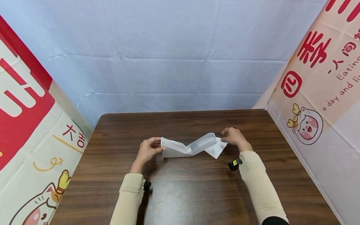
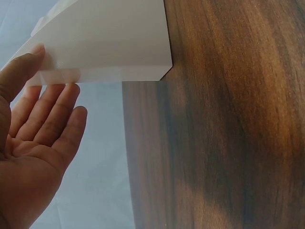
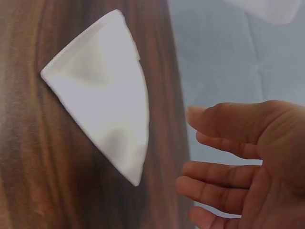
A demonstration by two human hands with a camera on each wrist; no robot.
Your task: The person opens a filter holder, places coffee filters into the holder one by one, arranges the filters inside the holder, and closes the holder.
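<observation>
A white box (image 1: 175,150) with a slanted top edge stands near the table's middle. Its translucent lid (image 1: 203,143) is swung out to the right. My left hand (image 1: 147,151) holds the box's left end; in the left wrist view the thumb lies on the white side wall (image 2: 109,38) and fingertips touch the narrow end face. Under the lid's far end lies a white, roughly triangular sheet-like piece (image 3: 100,95), perhaps folded; its kind is unclear. Right beside it hovers my right hand (image 1: 234,137), fingers loosely bent, apart from the piece in the right wrist view (image 3: 248,157).
The brown wooden table (image 1: 180,187) has rounded back corners. A pale blue cloth (image 1: 168,62) hangs behind it. Printed banners (image 1: 315,93) flank both sides. Small black cameras (image 1: 235,164) sit on the wrists.
</observation>
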